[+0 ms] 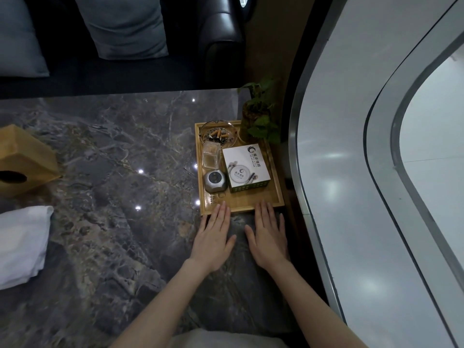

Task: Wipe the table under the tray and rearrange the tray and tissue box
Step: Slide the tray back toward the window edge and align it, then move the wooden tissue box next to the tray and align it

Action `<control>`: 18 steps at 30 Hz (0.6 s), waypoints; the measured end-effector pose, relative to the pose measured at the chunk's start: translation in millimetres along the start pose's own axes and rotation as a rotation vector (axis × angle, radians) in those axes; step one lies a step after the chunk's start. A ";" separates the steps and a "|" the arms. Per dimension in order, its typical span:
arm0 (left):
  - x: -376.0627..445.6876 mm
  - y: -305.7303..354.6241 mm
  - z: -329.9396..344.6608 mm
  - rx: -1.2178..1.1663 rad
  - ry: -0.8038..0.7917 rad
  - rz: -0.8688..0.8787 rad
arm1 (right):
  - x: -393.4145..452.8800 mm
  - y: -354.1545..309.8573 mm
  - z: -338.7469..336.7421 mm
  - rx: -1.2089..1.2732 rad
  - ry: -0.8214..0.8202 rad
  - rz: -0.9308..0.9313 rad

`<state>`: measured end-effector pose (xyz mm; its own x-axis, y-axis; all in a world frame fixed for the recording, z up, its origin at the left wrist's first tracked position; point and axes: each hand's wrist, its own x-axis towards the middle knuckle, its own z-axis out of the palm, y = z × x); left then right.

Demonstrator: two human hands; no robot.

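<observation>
Flat hands [241,237] against tray [276,194]

The left edge cuts off the tissue box [23,160] and the cloth [21,244]. Print on the white box [247,168] is too small to read. The plant [259,116] hides the tray's [251,205] far right corner. Whether the fingers [223,209] touch the tray's rim is unclear.

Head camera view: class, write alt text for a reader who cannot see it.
Two open hands, left hand and right hand, lie flat on a dark marble table, fingertips at the near edge of a rectangular bamboo tray holding a glass ashtray.
</observation>
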<state>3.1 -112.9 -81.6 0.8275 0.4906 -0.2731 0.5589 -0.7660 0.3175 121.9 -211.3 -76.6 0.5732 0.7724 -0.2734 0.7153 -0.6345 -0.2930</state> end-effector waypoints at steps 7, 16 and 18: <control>5.1 2.9 -23.1 -0.171 -0.122 -0.033 | 4.3 -20.1 -16.4 -0.039 -0.039 0.050; -17.4 -40.0 -83.7 -0.373 -0.050 -0.133 | 26.0 -83.9 -43.6 0.058 -0.125 -0.099; -31.1 -63.4 -97.2 -0.358 -0.043 -0.178 | 30.1 -111.1 -44.5 0.077 -0.223 -0.189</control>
<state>-52.9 -39.2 -4.9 0.7172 0.5790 -0.3877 0.6830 -0.4740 0.5557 77.4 -116.3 -11.4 0.3247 0.8573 -0.3994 0.7635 -0.4868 -0.4243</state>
